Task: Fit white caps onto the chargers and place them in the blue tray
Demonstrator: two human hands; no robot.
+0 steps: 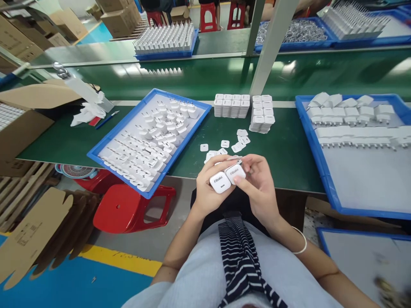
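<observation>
My left hand (208, 192) holds a white charger block (220, 182) printed with a brand name, just in front of the green table's near edge. My right hand (260, 188) holds a second white charger block (235, 173) pressed against the first. Both blocks sit side by side between my fingers, above my lap. Several small white flat pieces (239, 143) lie loose on the table just beyond my hands. Two stacks of white chargers (231, 105) stand further back.
A blue tray (112, 139) of white chargers juts over the table edge at left. Another blue tray (317, 145) with chargers sits at right. A red stool (128, 209) and cardboard boxes (22, 128) stand at left. A white post (272, 47) rises behind the stacks.
</observation>
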